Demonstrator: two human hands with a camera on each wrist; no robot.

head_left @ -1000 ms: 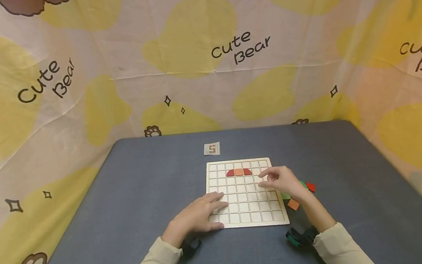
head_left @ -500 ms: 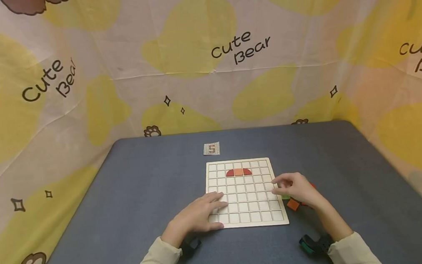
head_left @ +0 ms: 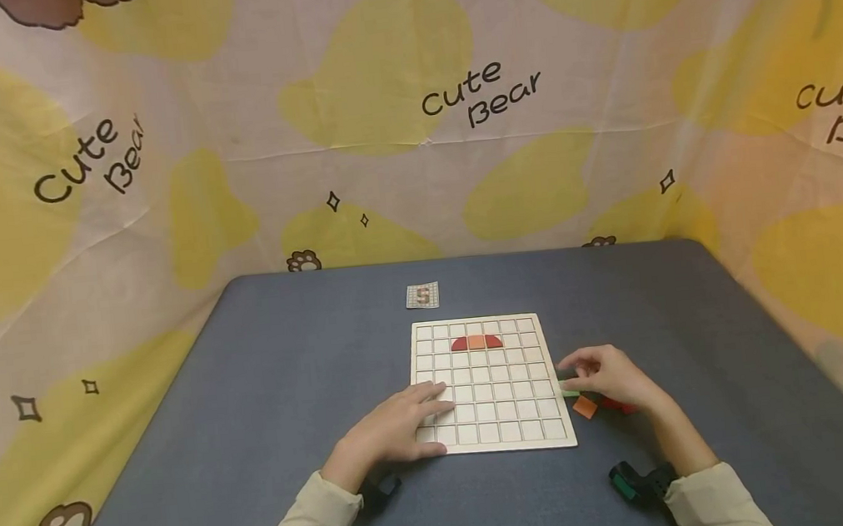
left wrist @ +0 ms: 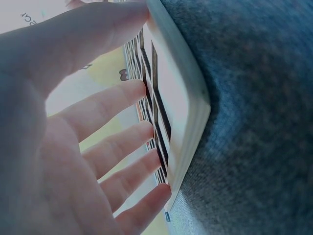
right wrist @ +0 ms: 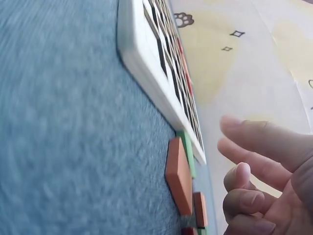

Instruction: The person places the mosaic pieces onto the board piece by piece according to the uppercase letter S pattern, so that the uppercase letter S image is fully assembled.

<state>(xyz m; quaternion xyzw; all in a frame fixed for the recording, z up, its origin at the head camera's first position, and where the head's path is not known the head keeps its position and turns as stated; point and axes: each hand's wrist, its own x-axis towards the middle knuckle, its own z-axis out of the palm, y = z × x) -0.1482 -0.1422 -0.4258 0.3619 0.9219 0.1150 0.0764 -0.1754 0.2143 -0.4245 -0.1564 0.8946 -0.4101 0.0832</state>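
Observation:
A white gridded board (head_left: 505, 411) lies flat on the table. In one of its upper rows sit an orange square tile (head_left: 477, 342) and a red quarter-round tile (head_left: 459, 344) on either side of it. My left hand (head_left: 394, 426) rests on the board's lower left with fingers spread, the fingertips on the grid in the left wrist view. Just off the right edge, my right hand (head_left: 612, 376) hovers over loose tiles, thumb and forefinger apart with nothing between them. Under it show a loose orange tile (right wrist: 178, 176), a green tile (right wrist: 186, 147) and red pieces (head_left: 619, 405); others are hidden by the hand.
A small card (head_left: 422, 295) with a figure like a 5 or S on a grid lies beyond the board. The blue-grey table (head_left: 286, 350) reaches back to a patterned cloth (head_left: 375, 75). Straps with dark devices sit at both wrists.
My right hand has drawn back from over the board's upper right to the loose tiles beside it, moving right and nearer. The left hand has stayed put.

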